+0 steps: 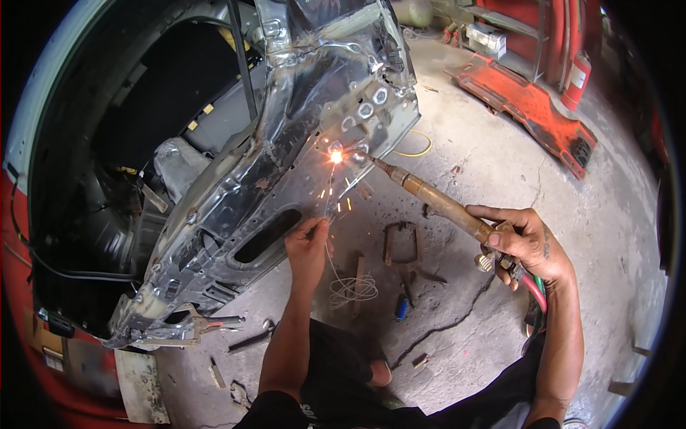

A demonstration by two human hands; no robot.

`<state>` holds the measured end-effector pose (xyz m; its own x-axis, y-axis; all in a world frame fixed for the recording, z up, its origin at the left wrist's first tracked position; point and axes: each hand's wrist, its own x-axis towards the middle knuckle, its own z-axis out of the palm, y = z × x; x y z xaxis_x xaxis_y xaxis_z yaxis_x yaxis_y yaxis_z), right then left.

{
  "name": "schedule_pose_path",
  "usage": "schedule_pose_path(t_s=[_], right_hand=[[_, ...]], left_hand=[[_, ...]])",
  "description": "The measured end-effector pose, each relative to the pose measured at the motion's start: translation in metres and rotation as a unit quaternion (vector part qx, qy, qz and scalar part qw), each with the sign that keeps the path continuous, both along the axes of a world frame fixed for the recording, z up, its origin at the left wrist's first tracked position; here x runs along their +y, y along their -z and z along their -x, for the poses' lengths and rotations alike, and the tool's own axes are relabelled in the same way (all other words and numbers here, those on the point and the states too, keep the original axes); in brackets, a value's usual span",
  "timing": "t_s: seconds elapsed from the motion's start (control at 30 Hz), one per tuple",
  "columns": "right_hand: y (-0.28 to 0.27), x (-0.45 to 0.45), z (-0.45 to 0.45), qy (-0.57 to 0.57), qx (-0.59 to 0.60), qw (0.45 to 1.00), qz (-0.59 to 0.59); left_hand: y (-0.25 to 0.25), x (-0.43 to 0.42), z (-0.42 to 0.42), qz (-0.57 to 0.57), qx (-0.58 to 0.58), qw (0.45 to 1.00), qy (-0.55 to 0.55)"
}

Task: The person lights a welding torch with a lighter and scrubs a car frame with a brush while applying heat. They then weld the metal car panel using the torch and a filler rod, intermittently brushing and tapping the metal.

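Note:
My right hand point(527, 243) is closed around the brass welding torch point(443, 205), near its valve knobs. The torch tip points left at a car body panel point(300, 179), where a bright glowing spot point(336, 155) throws sparks. In a pinch, my left hand point(309, 239) holds a thin filler wire point(331, 196), which runs up to the glowing spot. Below that hand the same wire hangs down into a loose coil point(354, 289). A red hose point(534, 293) and a green one leave the torch behind my right hand.
Locking pliers point(214, 324) grip the panel's lower edge. On the concrete floor point(493, 329) lie a metal clamp-like frame point(404, 247), a blue object point(401, 309) and scraps. An orange creeper board point(529, 107) lies at upper right, near a red fire extinguisher point(577, 82).

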<state>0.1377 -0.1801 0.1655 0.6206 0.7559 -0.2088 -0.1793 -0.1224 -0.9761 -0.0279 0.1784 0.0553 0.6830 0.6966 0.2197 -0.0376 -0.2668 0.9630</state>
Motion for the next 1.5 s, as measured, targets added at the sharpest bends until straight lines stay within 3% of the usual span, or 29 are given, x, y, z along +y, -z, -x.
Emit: schedule_pose_path(t_s=[1.5], right_hand=[[-0.0001, -0.0004, -0.0003, -0.008, 0.000, 1.000, -0.001]], left_hand=[[0.0015, 0.0015, -0.0027, -0.002, -0.005, 1.000, 0.009]])
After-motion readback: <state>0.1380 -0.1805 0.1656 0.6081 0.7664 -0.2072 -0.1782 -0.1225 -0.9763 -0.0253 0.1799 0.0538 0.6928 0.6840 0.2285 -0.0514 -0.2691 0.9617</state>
